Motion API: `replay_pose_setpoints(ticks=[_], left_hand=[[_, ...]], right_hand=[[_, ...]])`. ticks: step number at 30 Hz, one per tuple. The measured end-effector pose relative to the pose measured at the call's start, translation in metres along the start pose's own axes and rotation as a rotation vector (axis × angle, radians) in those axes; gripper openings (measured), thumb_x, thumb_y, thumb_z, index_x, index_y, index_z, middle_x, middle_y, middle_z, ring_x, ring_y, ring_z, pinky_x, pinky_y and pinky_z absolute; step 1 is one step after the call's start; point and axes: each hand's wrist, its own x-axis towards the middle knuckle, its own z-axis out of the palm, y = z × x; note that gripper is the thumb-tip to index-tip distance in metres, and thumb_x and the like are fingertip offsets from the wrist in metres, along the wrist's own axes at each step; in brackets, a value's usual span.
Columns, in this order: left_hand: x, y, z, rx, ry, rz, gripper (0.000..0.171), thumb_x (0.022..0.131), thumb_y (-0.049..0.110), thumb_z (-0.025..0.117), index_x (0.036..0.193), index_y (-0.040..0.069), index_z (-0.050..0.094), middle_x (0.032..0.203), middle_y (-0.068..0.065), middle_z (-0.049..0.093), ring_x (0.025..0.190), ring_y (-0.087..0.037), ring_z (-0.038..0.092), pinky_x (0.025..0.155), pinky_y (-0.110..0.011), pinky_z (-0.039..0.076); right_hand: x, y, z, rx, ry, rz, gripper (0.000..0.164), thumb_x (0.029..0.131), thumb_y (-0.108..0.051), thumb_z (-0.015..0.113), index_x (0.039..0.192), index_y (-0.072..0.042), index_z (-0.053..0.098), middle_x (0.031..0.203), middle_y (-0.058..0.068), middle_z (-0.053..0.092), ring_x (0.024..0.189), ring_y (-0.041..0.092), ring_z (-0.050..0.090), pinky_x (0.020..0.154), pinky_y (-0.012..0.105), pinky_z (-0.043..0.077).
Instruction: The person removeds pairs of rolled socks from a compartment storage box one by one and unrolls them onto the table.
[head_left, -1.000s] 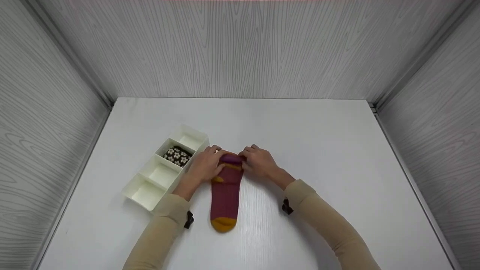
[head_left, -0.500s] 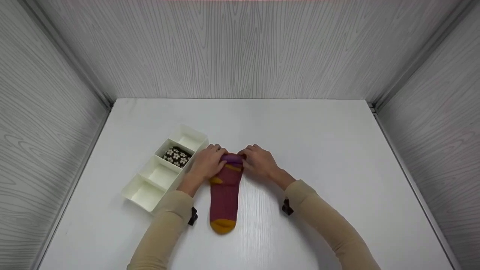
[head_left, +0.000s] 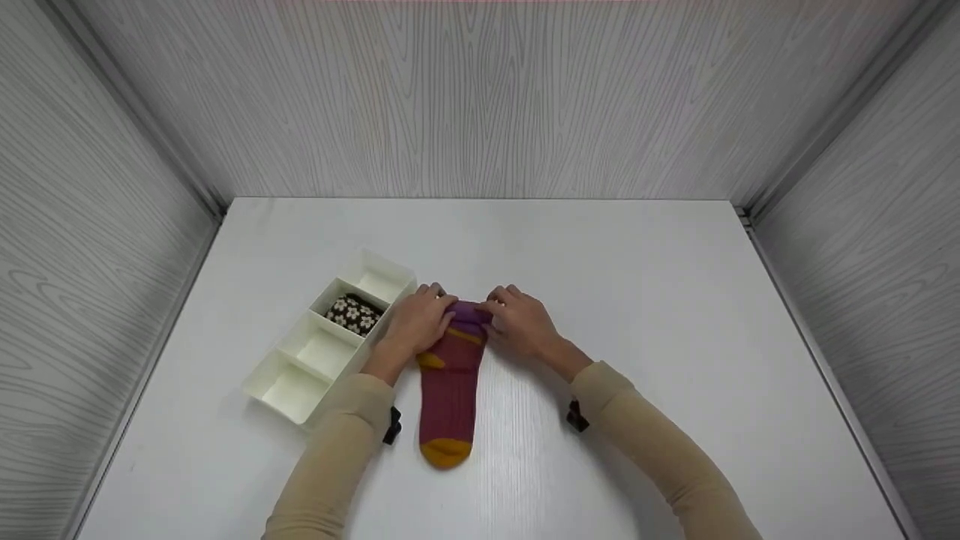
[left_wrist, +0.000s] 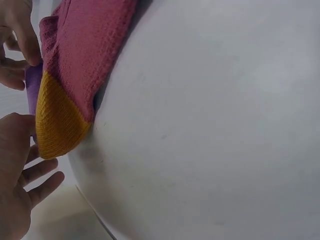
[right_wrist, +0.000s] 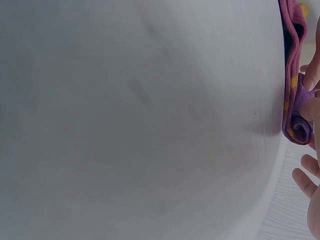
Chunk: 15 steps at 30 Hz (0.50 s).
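Observation:
A maroon sock (head_left: 450,390) with a mustard toe and heel lies lengthwise on the white table, toe towards me. Its purple cuff (head_left: 471,312) is turned over at the far end; in the right wrist view the cuff's edge (right_wrist: 302,131) shows as a small roll. My left hand (head_left: 416,319) pinches the cuff's left side, near the mustard heel (left_wrist: 62,117). The cuff's right side is pinched by my right hand (head_left: 521,322). Some fingertips are hidden behind the fabric. Whether one sock or a stacked pair lies there, I cannot tell.
Left of the sock, a white divided box (head_left: 296,420) stands at a slant, close to my left hand. One compartment holds a rolled black cloth with pale flowers (head_left: 352,313). Grey wood-patterned walls (head_left: 480,97) enclose the table at the back and sides.
The purple cuff has been turned over further, so more of it shows between my hands. My left forearm has shifted slightly right; the sock's toe has slid a little towards me.

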Motion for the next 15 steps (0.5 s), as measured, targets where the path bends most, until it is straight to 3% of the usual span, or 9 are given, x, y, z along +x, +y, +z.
replay_pose_setpoints(ticks=[10, 15], left_hand=[[0.0025, -0.0006, 0.0024, -0.014, -0.002, -0.01, 0.031, 0.108, 0.025, 0.058, 0.132, 0.007, 0.069, 0.126, -0.02, 0.067, 0.115, -0.038, 0.065, 0.094, -0.052, 0.058], [0.0006, -0.0006, 0.0013, -0.021, 0.04, 0.019, 0.031, 0.106, 0.024, 0.062, 0.13, 0.005, 0.068, 0.122, -0.021, 0.068, 0.112, -0.039, 0.066, 0.093, -0.053, 0.057]], right_hand=[[-0.0004, 0.001, 0.0019, -0.075, 0.005, -0.058, 0.03, 0.099, -0.029, 0.075, 0.128, -0.023, 0.074, 0.117, 0.001, 0.067, 0.104, 0.021, 0.065, 0.082, 0.036, 0.062], [0.0007, 0.0027, 0.0016, -0.099, -0.006, -0.058, 0.031, 0.099, -0.029, 0.075, 0.129, -0.023, 0.075, 0.116, 0.001, 0.068, 0.103, 0.021, 0.065, 0.081, 0.036, 0.062]])
